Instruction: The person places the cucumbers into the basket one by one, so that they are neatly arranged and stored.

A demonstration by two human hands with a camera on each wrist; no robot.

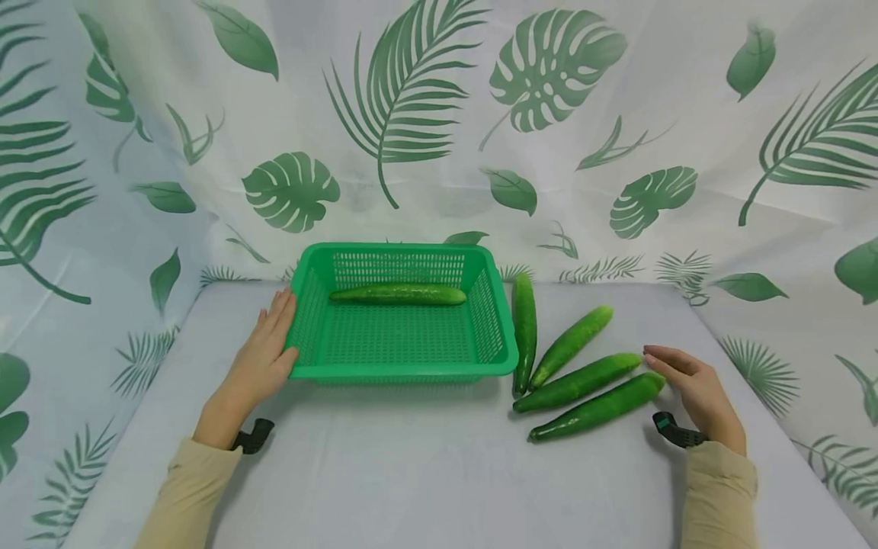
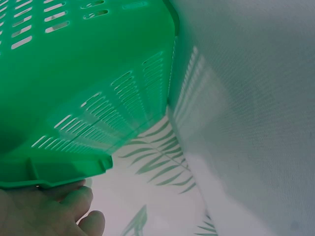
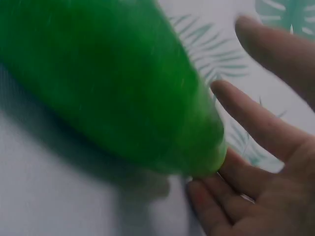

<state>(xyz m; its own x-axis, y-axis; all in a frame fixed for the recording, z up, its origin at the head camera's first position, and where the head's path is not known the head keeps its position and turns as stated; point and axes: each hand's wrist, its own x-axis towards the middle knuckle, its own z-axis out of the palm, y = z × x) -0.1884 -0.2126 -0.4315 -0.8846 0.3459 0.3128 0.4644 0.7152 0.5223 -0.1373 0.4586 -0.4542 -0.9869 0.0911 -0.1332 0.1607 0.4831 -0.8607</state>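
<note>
Left hand (image 1: 264,354), fingers straight, against left side of basket (image 1: 411,371); right hand (image 1: 696,389), fingers loose, at right tip of nearest cucumber (image 1: 597,409), right of basket; seems reaching step, grasp would need fingers curled round

No text, label, brand, number or sign can be read; the small teal patch (image 1: 663,420) on the black curved device (image 1: 682,436), right of the green perforated plastic basket (image 1: 405,371), shows nothing legible.
</note>
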